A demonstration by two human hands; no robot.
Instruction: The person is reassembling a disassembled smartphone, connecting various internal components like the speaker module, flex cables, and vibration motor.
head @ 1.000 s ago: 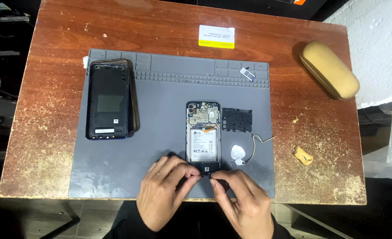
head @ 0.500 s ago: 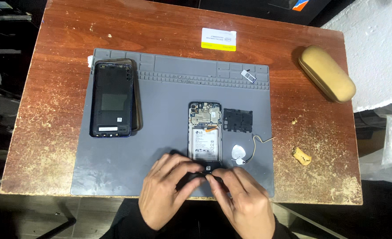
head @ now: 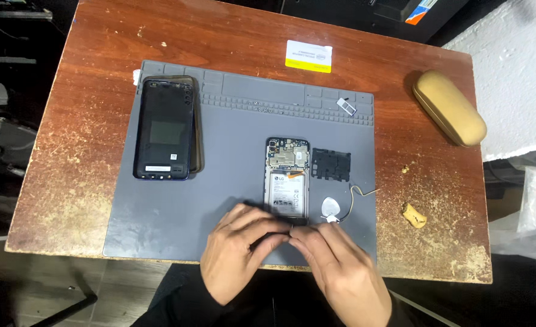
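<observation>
Here my left hand [head: 239, 251] and my right hand [head: 334, 263] meet at the near end of the opened phone [head: 287, 181], which lies face down on the grey repair mat [head: 219, 200] with its back off, so the battery and the circuit board show. My left fingers [head: 262, 221] curl over the phone's bottom edge and touch it, and my right fingertips [head: 301, 233] press in beside them, the two hands touching one another. Both hands are bent and pinched in close at that edge, but I cannot tell whether either one really grips anything, because the fingers hide the spot.

Just to the right of the phone, on the mat, lies a black inner cover plate [head: 331, 165], and below that a white triangular pick [head: 331, 209], close to my right hand, with a thin curved wire [head: 359, 197] beside it. Well to the left of the phone rests the dark back cover [head: 165, 128], lying flat on the mat. Beyond the phone, at the mat's far rim, sits a small SIM tray [head: 346, 106]. Farther off on the worn wooden table [head: 86, 139], past the mat, is a white and yellow card [head: 308, 56], and far to the right of the phone a tan glasses case [head: 449, 108] and a small crumpled scrap [head: 414, 215].
</observation>
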